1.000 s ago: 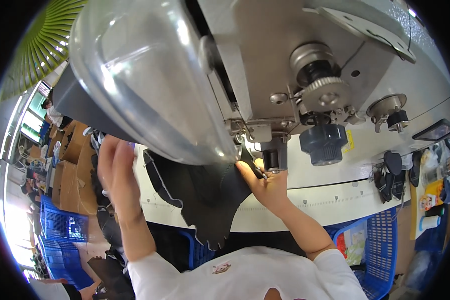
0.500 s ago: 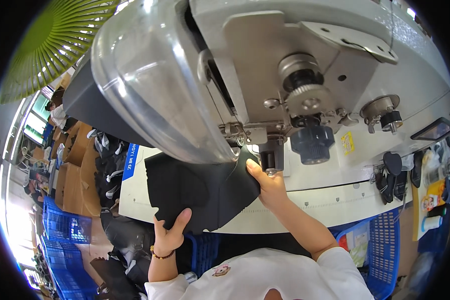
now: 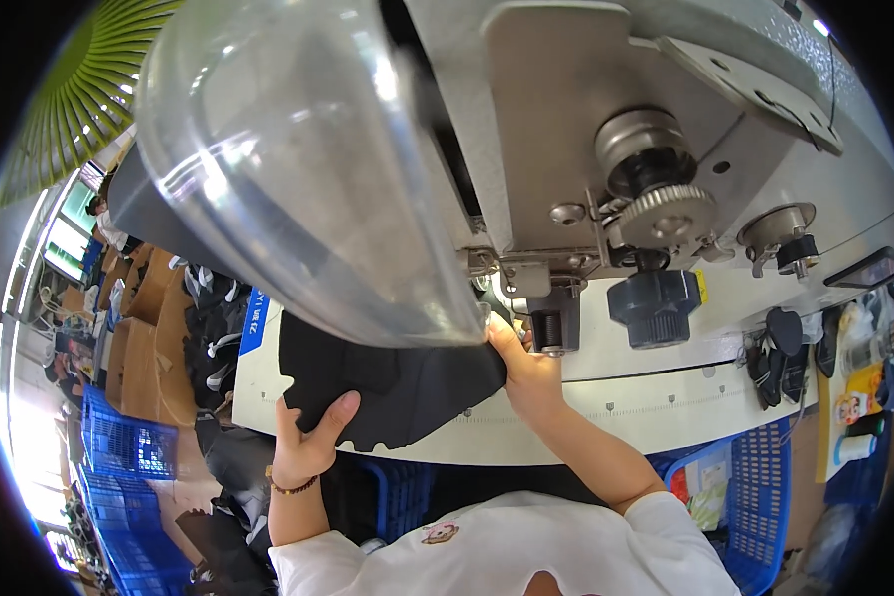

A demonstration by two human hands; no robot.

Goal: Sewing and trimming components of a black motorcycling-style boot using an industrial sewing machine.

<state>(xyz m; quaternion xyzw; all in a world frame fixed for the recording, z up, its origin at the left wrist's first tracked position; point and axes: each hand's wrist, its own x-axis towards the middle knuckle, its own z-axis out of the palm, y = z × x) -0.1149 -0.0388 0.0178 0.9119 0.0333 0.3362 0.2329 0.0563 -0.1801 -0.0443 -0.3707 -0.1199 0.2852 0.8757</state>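
A flat black fabric piece (image 3: 422, 392) with small notches along its edge lies on the white bed of a sewing machine (image 3: 556, 109). My left hand (image 3: 308, 447) grips its lower left edge, thumb on top and the other fingers mostly hidden beneath. At the right edge, close to the needle area, my right hand (image 3: 531, 377) pinches the same piece; its fingertips are partly hidden. A clear plastic cover (image 3: 308, 179) on the machine head hides the piece's far edge and the needle.
Machine knobs (image 3: 656, 308) hang above and right of my right hand. Blue baskets (image 3: 760, 497) stand at right and left. Black pieces (image 3: 219, 328) are heaped beyond the table's left end, near cardboard boxes (image 3: 154, 358). A green fan (image 3: 99, 79) stands at far left.
My left hand and the fabric's left part have shifted left and slightly turned. My right hand stays near the needle area. The machine head appears larger and closer.
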